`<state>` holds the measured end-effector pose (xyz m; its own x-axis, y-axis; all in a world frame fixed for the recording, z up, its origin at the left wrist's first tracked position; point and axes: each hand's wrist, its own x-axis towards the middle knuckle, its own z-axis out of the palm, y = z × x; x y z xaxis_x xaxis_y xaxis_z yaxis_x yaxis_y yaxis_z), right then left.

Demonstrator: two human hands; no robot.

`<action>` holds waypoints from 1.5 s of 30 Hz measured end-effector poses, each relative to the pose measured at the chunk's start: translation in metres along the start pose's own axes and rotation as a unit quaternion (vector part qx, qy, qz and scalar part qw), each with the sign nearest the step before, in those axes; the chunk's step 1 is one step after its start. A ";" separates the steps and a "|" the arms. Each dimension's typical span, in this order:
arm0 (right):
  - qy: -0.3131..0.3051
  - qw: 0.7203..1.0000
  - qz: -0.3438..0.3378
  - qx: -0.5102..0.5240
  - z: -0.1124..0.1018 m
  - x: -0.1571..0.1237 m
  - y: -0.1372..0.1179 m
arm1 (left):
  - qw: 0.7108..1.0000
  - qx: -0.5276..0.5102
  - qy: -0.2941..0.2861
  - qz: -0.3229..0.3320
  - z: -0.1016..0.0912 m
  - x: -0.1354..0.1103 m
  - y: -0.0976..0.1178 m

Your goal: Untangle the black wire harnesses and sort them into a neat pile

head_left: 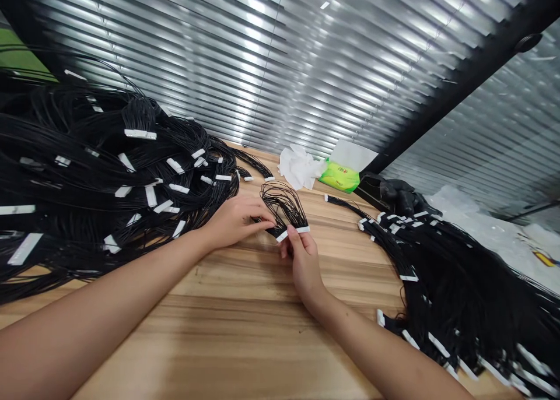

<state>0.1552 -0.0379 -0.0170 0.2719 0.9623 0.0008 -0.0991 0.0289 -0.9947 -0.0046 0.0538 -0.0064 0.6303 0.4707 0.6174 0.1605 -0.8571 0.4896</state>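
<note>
A wire harness (286, 204) of thin black wires loops up above the middle of the table, with white connectors at its ends. My right hand (301, 260) pinches a white connector (300, 230) between thumb and fingers. Beside it, my left hand (238, 219) is closed on the black wires just behind another white connector (282, 235). The two connectors sit close together at an angle. The fingertips under them are partly hidden.
A big heap of black harnesses (100, 172) covers the left side. Another pile (464, 289) lies at the right. Crumpled white tissue (301, 167) and a green tissue pack (340, 176) sit at the back, before a corrugated metallic wall (227, 56). Wood-grain tabletop (227, 330) shows in front.
</note>
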 end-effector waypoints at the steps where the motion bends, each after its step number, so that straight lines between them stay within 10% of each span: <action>1: 0.001 1.000 0.000 -0.005 0.000 0.000 0.000 | 0.999 -0.018 -0.019 -0.022 0.000 0.000 0.000; 8: 0.000 1.000 0.012 -0.021 0.001 0.000 0.000 | 0.985 -0.004 -0.107 -0.136 0.001 -0.001 0.004; 28: -0.005 1.000 0.010 -0.022 -0.001 0.000 0.003 | 0.952 0.280 -0.023 0.121 0.002 0.002 0.011; 45: -0.032 0.999 -0.001 -0.019 0.001 0.004 0.007 | 0.929 0.351 0.026 0.114 0.003 -0.002 0.014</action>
<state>0.1550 -0.0337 -0.0240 0.2108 0.9775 0.0088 -0.0612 0.0222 -0.9979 -0.0012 0.0402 -0.0021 0.6741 0.2533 0.6938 0.4947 -0.8524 -0.1695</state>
